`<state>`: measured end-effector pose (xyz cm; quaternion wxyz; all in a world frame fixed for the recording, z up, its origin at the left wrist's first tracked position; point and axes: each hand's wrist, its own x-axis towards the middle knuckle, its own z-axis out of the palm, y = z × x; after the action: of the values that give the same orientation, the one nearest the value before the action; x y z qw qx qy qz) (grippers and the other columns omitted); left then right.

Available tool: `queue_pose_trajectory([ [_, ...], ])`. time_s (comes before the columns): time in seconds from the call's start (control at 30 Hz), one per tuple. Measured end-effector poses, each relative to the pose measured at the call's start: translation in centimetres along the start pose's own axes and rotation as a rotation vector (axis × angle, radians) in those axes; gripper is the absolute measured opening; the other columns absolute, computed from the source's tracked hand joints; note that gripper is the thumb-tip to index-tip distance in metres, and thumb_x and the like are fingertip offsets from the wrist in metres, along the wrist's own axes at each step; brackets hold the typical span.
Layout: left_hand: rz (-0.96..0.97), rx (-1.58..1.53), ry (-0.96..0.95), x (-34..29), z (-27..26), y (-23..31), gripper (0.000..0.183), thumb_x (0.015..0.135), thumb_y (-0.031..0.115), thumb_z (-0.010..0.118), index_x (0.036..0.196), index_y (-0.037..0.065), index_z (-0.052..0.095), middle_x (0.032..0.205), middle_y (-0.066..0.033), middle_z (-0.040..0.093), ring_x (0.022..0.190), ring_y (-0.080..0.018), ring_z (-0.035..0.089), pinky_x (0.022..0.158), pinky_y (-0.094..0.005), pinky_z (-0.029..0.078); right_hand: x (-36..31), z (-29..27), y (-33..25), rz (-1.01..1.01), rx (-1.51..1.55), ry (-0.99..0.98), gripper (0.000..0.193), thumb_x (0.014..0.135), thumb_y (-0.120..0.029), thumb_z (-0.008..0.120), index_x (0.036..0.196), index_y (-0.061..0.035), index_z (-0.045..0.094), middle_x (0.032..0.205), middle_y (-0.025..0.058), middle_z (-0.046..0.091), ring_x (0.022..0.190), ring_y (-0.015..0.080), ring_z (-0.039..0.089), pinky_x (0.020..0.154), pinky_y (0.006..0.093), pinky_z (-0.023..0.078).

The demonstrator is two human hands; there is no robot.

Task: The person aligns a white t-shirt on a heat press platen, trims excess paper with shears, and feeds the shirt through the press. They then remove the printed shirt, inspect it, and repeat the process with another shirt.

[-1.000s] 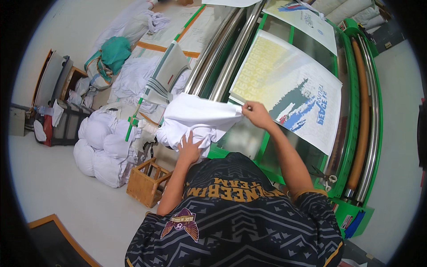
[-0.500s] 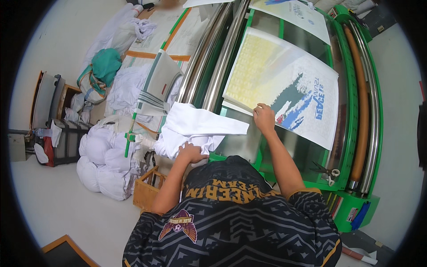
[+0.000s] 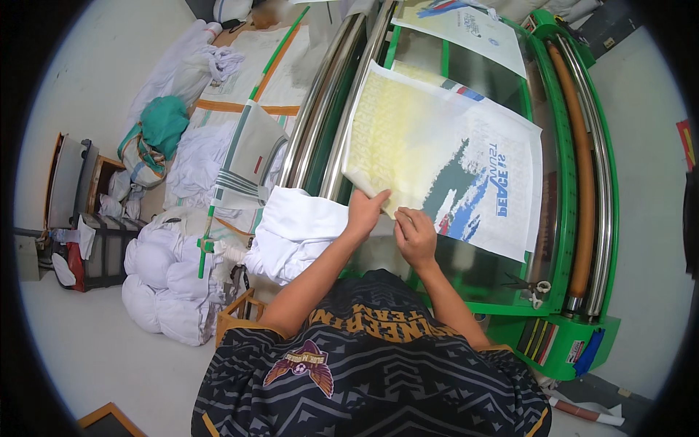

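Note:
A large printed sheet [image 3: 408, 138], white with yellow, green and blue print and mirrored lettering, lies over the green-framed machine bed. My left hand [image 3: 365, 213] is closed on its near left part, thumb on top, where the edge curls up. Just to the right, my right hand [image 3: 415, 237] pinches the sheet's near edge between thumb and fingers. Left of my left wrist, white fabric [image 3: 298, 226] is bunched at the machine's near left end, with no hand on it. The fingers of my left hand are partly hidden under the sheet.
Steel rollers [image 3: 320, 109] run along the left of the bed, and a brown roller [image 3: 580, 146] along its right. Scissors [image 3: 537, 289] lie at the near right corner. Bundled white cloth [image 3: 171, 269] sits on the floor at left. Another printed sheet [image 3: 466, 33] lies farther back.
My left hand has left the white fabric and moved right to the printed sheet. My right hand has come slightly left and nearer. The sheet's near left edge now curls up.

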<state>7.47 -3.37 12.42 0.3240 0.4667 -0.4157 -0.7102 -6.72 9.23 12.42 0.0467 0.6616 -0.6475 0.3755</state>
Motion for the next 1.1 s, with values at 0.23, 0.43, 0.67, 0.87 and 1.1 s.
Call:
queue_pose_trajectory([
  [0.23, 0.242, -0.02, 0.309, 0.6, -8.0, 1.3, 0.033, 0.104, 0.012, 0.075, 0.128, -0.01, 0.075, 0.116, -0.0153, 0.082, 0.1, -0.0233, 0.077, 0.09, -0.0381, 0.06, -2.2, -1.7, 1.0, 0.252, -0.035, -0.187, 0.073, 0.078, -0.011, 0.087, 0.149, -0.0098, 0.071, 0.158, 0.0149, 0.064, 0.144, 0.0389, 0.061, 0.118, 0.053, 0.048],
  [0.43, 0.353, -0.248, 0.538, 0.2, -24.2, 6.6, 0.042, 0.105, 0.002, 0.07, 0.146, -0.006, 0.063, 0.136, -0.016, 0.075, 0.12, -0.0287, 0.076, 0.103, -0.0412, 0.063, -4.9, -0.1, 2.5, 0.137, -0.147, -0.272, 0.081, 0.068, 0.0, 0.078, 0.148, -0.0103, 0.07, 0.16, 0.0143, 0.064, 0.143, 0.0392, 0.062, 0.117, 0.0502, 0.05],
  [0.67, 0.549, -0.348, 0.697, -1.8, -43.5, 12.6, 0.047, 0.104, -0.003, 0.069, 0.151, -0.004, 0.06, 0.143, -0.0162, 0.072, 0.123, -0.0305, 0.076, 0.104, -0.0434, 0.065, -2.0, 4.4, -0.8, -0.038, -0.02, -0.218, 0.034, 0.084, -0.003, 0.084, 0.117, -0.0086, 0.081, 0.115, 0.0073, 0.08, 0.108, 0.0299, 0.076, 0.091, 0.045, 0.059],
  [0.87, 0.486, -0.318, 0.913, 0.4, -59.3, 12.3, 0.045, 0.104, -0.001, 0.071, 0.148, -0.004, 0.06, 0.14, -0.0181, 0.072, 0.117, -0.0351, 0.078, 0.098, -0.0476, 0.068, 3.5, 11.4, -5.9, -0.265, 0.066, -0.301, 0.031, 0.085, -0.007, 0.079, 0.116, -0.0055, 0.079, 0.113, 0.0083, 0.079, 0.102, 0.0281, 0.074, 0.083, 0.0448, 0.057],
  [1.1, 0.317, -0.469, 0.991, 2.7, -71.0, 7.2, 0.046, 0.108, -0.001, 0.068, 0.153, -0.004, 0.058, 0.145, -0.0203, 0.071, 0.126, -0.0399, 0.076, 0.104, -0.0531, 0.067, 4.6, 17.9, -10.3, -0.488, 0.17, -0.498, 0.031, 0.088, -0.01, 0.071, 0.117, -0.0013, 0.077, 0.105, 0.0104, 0.075, 0.095, 0.0267, 0.073, 0.082, 0.0388, 0.059],
])
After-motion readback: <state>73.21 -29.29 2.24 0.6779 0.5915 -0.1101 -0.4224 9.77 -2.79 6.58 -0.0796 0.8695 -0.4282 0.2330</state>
